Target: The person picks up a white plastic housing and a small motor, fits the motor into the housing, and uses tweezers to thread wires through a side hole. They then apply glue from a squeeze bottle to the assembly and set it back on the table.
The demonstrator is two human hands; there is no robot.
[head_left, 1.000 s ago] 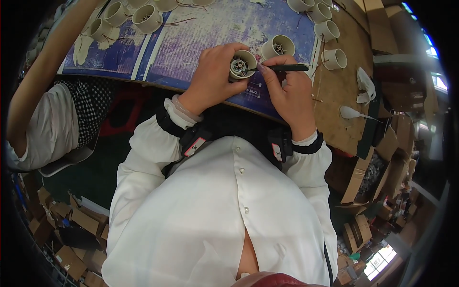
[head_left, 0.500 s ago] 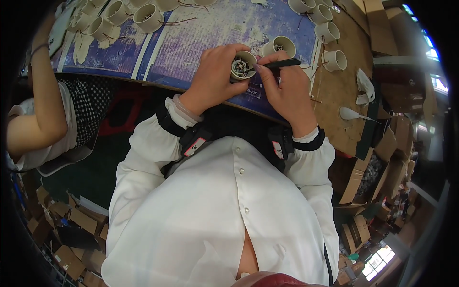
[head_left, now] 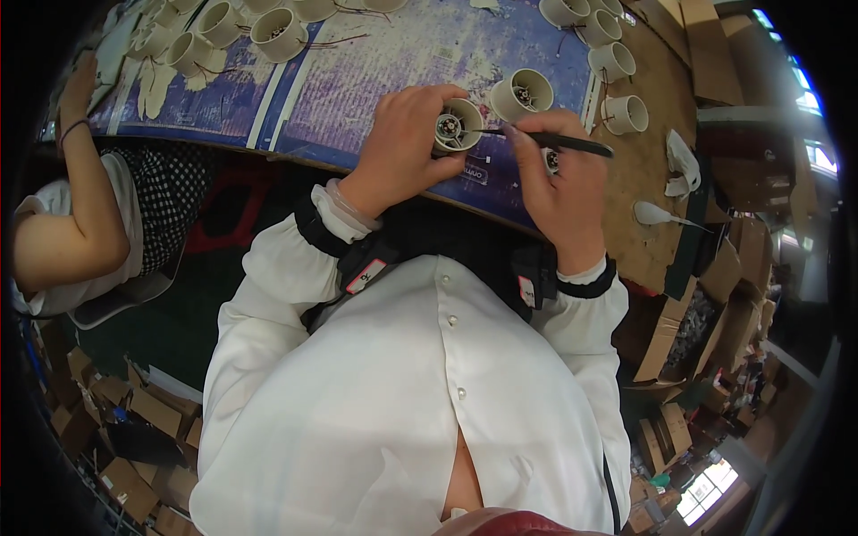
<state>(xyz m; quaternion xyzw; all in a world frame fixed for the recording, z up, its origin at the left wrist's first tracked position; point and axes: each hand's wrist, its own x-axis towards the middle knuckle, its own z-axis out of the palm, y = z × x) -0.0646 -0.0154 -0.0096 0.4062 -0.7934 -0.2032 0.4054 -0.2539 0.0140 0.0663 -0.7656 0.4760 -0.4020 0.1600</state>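
My left hand (head_left: 405, 138) is wrapped round a cream cylindrical cup-like housing (head_left: 474, 114), holding it near the table's front edge with its opening upward. Inside it sits a round part with spokes. Black tweezers (head_left: 572, 143) with a thin pointed tip are pinched in my right hand (head_left: 572, 183). Their tip is at the right rim of the housing; whether it touches is too small to tell. A small round light-and-dark part (head_left: 551, 161) shows between my right fingers, partly hidden. Just beyond my right hand stands another cream housing (head_left: 521, 95) with small parts inside.
Several cream housings with thin wires stand at the far left (head_left: 277, 36) and right (head_left: 624, 114). A white dropper-like bottle (head_left: 657, 213) and crumpled white tissue (head_left: 683, 165) lie on the right. At the left sits another person (head_left: 89, 196). Cardboard boxes (head_left: 670, 330) stand beside the table.
My right hand has moved right and toward me, drawing the tweezers' tip from inside the housing to its rim. My left hand stays put. The other person's hand has come lower into view.
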